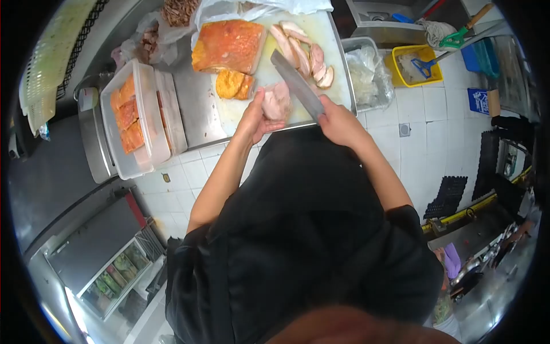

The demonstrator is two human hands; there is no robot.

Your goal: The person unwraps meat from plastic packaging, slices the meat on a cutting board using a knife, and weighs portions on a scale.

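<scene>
My left hand (256, 119) is closed around a pale piece of cooked meat (277, 102), with the thumb on its near-left side and fingers beneath. A long, broad-bladed knife (298, 86) is gripped in my right hand (341, 121); its blade slants up and left, just right of the meat. Both hands are over the near edge of a white cutting board (230, 116). Farther back on the board lie a big slab of orange-skinned roast pork (229, 46), a smaller crisp-skinned chunk (232, 85) and several cut meat slices (298, 50).
Clear plastic tubs (160, 123) with roast pork pieces stand at the left. Bagged meat (180, 11) sits at the back left. Right of the table are a tub of plastic bags (366, 74) and a yellow bucket (434, 70) on the tiled floor (412, 109).
</scene>
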